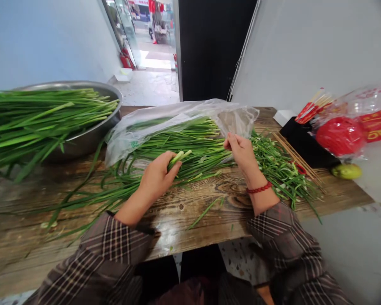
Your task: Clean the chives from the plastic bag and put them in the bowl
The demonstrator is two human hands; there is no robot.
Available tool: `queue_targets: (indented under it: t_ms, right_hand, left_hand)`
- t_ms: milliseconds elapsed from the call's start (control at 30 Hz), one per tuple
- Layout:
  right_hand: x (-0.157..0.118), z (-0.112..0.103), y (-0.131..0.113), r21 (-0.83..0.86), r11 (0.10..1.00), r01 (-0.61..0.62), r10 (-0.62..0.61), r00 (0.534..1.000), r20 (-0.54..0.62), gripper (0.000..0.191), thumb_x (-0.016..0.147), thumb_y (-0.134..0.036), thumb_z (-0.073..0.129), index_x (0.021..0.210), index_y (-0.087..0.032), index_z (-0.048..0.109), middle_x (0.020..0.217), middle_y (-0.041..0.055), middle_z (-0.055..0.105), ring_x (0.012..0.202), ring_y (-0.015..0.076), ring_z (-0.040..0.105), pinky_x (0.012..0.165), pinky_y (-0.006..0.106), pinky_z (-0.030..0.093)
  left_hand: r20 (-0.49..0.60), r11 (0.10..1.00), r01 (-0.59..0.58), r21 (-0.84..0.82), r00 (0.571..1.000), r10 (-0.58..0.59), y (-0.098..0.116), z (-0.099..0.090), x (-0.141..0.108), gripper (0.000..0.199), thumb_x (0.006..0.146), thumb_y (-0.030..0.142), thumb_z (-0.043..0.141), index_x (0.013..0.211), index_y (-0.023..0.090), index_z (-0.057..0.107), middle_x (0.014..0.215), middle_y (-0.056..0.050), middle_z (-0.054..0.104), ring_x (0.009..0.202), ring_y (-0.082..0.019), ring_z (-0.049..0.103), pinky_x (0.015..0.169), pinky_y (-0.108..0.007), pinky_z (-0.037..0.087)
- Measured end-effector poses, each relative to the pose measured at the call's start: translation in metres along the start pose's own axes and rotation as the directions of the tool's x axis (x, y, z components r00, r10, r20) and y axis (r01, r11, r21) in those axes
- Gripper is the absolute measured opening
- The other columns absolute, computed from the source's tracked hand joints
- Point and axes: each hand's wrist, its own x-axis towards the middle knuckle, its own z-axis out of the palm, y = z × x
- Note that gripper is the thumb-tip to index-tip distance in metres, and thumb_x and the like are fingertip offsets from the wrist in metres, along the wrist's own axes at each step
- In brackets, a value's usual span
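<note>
My left hand (pixel 157 178) is closed around a few garlic chives (pixel 180 157), their pale cut ends sticking out past the thumb and the long leaves trailing left over the table. To the right, my right hand (pixel 241 154) has its thumb and fingers pinched together; what they hold, if anything, is too small to make out. Between and behind both hands lies a pile of garlic chives (pixel 190 142), partly covered by a clear plastic bag (pixel 168 120). Beside my right wrist spreads a heap of chive trimmings (pixel 282 173).
A steel bowl (pixel 117 95) heaped with chives (pixel 47 118) stands at the left of the wooden table (pixel 190 237). Thin sticks (pixel 296 159) lie along the trimmings. At right are a black box (pixel 311 146), a red plastic-wrapped item (pixel 339 135) and a yellow-green fruit (pixel 346 170).
</note>
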Motion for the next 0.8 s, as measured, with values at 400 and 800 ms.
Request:
queue_targets:
  t_ms: [400,800]
  right_hand:
    - [0.003,-0.033,0.013,-0.689,0.702,0.18,-0.022,0.972,0.232,0.017,0.086,-0.031,0.061,0.087,-0.024,0.077,0.091,0.0084,0.073,0.091,0.025,0.061,0.081,0.037,0.043]
    - [-0.012,-0.015,-0.03,0.272,0.95,0.152,-0.243,0.909,0.34,0.013,0.085,-0.034,0.067,0.091,-0.026,0.075,0.091,0.0027,0.071,0.086,0.017,0.063,0.079,0.033,0.048]
  left_hand:
    - [-0.105,0.983,0.117,-0.141,0.986,-0.132,0.006,-0.008,0.0,0.023,0.088,0.04,0.049,0.08,0.02,0.054,0.069,0.002,0.055,0.064,-0.014,0.048,0.062,-0.025,0.035]
    - [-0.349,0.98,0.023,-0.197,0.933,-0.092,0.013,-0.015,-0.003,0.025,0.093,0.036,0.05,0.079,0.019,0.061,0.073,-0.002,0.055,0.072,-0.016,0.052,0.07,-0.028,0.042]
